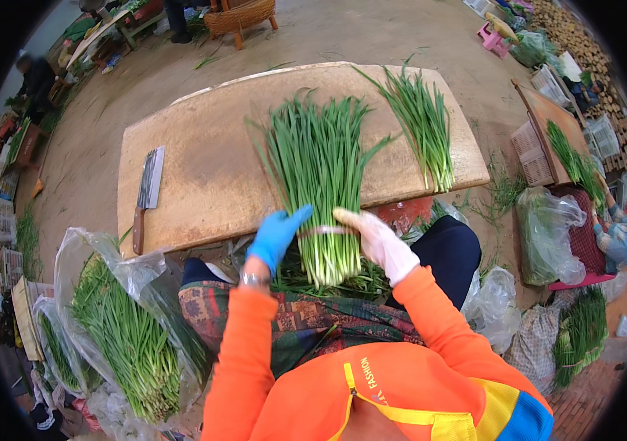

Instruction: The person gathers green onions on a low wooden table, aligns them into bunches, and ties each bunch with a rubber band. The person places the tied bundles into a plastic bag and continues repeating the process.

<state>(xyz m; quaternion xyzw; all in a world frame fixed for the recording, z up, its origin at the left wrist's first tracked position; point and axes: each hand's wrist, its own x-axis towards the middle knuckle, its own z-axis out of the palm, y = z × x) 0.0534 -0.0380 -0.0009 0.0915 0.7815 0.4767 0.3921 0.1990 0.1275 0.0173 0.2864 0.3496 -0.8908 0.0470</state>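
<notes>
A thick bunch of Chinese chives (321, 160) with a band (327, 230) around its lower part lies over the near edge of a wooden board (203, 160), pale stem ends towards me. My left hand (276, 237), in a blue glove, grips its left side at the band. On the right side, my right hand (377, 240), in a whitish glove, holds it at the same height. A smaller loose pile of chives (426, 129) rests on the board's right part. A cleaver (149, 190) with a wooden handle lies at the board's left.
Left of my knees stands a clear plastic bag (172, 297) full of chives. Another bag of greens (548, 237) and a banded bundle of chives (581, 336) are at the right. A co-worker's gloved hands (600, 220) handle chives by a second board (550, 132).
</notes>
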